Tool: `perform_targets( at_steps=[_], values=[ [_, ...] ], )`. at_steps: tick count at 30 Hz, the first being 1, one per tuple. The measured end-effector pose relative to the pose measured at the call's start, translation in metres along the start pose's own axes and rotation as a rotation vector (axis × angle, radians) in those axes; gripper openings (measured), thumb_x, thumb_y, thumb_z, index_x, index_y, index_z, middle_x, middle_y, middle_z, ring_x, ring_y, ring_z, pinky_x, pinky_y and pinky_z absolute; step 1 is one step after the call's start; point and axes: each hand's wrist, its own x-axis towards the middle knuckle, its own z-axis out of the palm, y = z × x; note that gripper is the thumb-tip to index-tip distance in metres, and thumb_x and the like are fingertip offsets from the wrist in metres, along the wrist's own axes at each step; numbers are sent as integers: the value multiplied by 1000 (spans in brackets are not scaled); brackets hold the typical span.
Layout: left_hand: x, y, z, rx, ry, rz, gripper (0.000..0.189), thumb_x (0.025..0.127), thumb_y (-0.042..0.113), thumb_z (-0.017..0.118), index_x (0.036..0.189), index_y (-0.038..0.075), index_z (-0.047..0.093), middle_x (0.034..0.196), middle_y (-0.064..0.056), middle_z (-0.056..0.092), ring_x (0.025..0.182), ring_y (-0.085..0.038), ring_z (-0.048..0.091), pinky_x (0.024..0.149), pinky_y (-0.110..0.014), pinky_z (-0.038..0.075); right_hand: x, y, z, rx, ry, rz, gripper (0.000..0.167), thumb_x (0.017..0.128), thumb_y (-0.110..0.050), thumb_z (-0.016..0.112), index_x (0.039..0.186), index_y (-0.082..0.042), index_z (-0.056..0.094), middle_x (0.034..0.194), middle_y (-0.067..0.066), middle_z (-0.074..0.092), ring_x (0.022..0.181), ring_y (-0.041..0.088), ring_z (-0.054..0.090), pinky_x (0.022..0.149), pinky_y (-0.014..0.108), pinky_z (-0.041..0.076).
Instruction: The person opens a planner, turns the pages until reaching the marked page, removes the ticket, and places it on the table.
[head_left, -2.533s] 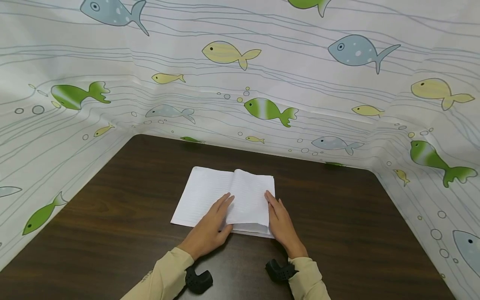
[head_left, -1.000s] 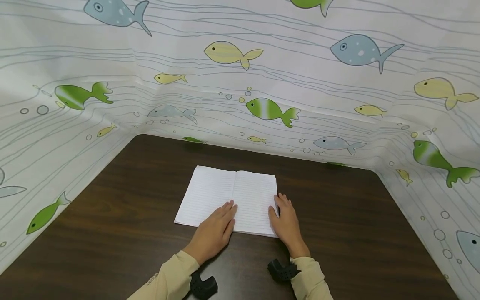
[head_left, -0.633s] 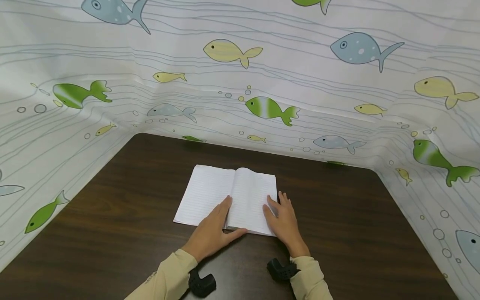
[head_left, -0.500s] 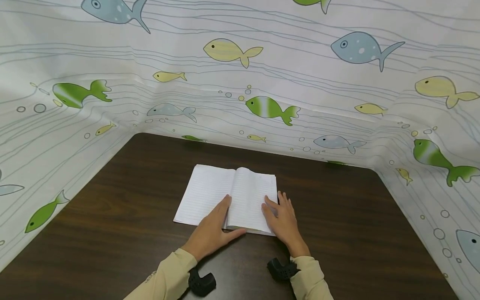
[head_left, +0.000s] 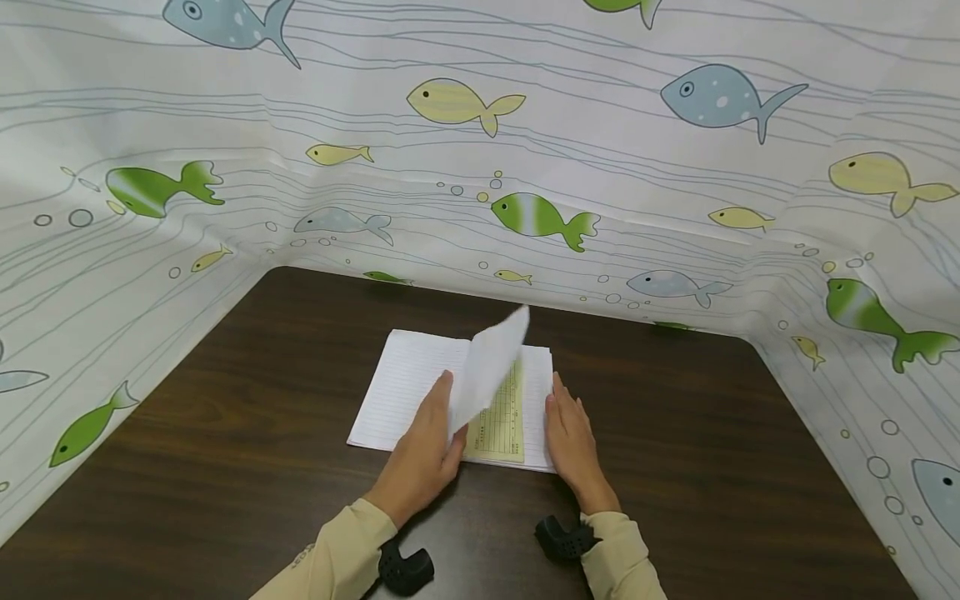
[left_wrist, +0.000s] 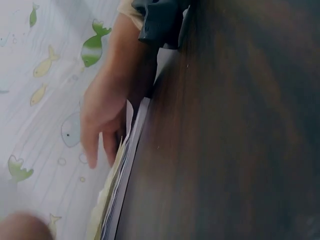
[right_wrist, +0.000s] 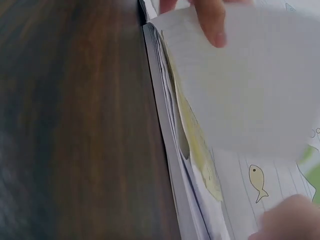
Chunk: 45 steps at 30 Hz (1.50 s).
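Note:
An open lined notebook (head_left: 408,375) lies in front of me. One white page (head_left: 491,362) stands raised and slanting near its middle, blurred at the edge in the right wrist view. My left hand (head_left: 420,462) is at the page's lower corner; its thumb (right_wrist: 212,25) laps over the page while the other fingers are behind it. Under the raised page a pale yellow printed sheet (head_left: 502,425) shows on the right half. My right hand (head_left: 573,442) rests along the notebook's right edge, its fingers straight in the left wrist view.
A dark brown wooden table (head_left: 675,458) extends around the notebook. White fabric (head_left: 450,183) printed with fish encloses its back and sides. Both wrists wear black camera mounts (head_left: 408,567) over light sleeves.
The page has risen from the right half and swung leftward, uncovering the yellow sheet. My right fingers have moved off the paper to the edge; my left thumb has drawn in.

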Motion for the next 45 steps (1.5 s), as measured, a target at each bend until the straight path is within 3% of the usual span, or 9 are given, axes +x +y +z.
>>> perform_targets(
  at_steps=[4,7,10,14,16,20,24,37,45],
  values=[
    [3,-2,-2,199,144,16,85,81,-17,65,158,-6,30,164,-31,24,154,-45,23,120,-65,23,0,0,0,-48,-18,18,66,104,-17,56,158,10,30,162,28,33,154,43,25,126,56,11],
    [3,-3,-3,288,121,46,82,79,-18,64,155,-2,41,166,-27,25,155,-41,23,122,-65,17,1,0,0,-81,-21,10,69,100,-18,62,155,11,34,160,30,35,153,44,26,126,56,12],
    [0,-4,0,244,-39,80,62,91,-6,65,151,-3,49,161,-21,40,151,-33,37,123,-56,25,1,1,1,-86,-20,14,65,99,-18,62,153,11,39,160,29,36,153,43,27,126,56,13],
    [-4,-2,5,131,-265,18,47,106,13,55,150,-3,51,155,-17,51,145,-28,47,121,-50,34,1,1,1,-84,-19,28,55,99,-19,62,147,6,51,160,27,38,153,42,27,126,56,13],
    [-6,-2,6,107,-312,-21,46,108,15,52,151,-2,50,155,-16,50,146,-28,46,121,-49,32,1,1,2,-78,-5,24,48,99,-17,63,141,4,58,159,27,41,152,43,29,126,58,14],
    [-5,-1,6,101,-300,-33,46,108,15,53,151,-1,51,155,-15,50,146,-28,46,122,-49,32,1,0,2,-64,9,22,41,98,-17,65,134,1,64,157,28,43,151,44,30,125,60,16],
    [-5,-2,6,102,-293,-20,45,107,15,54,150,0,52,155,-15,51,145,-28,47,121,-49,33,1,-1,2,-74,-1,26,44,96,-21,68,135,0,66,158,28,41,152,46,28,123,63,16],
    [-6,-3,5,48,-286,6,39,106,24,60,143,15,64,154,-20,50,144,-34,46,120,-55,34,2,-3,1,-38,-36,18,44,92,-31,77,130,-7,73,160,30,37,153,48,22,124,65,9],
    [-5,-5,5,55,-340,23,45,105,40,58,147,23,62,158,-21,45,148,-37,41,121,-57,29,1,-3,0,15,-50,62,34,91,-35,80,114,-10,78,163,29,32,154,52,14,121,71,6]
  ],
)
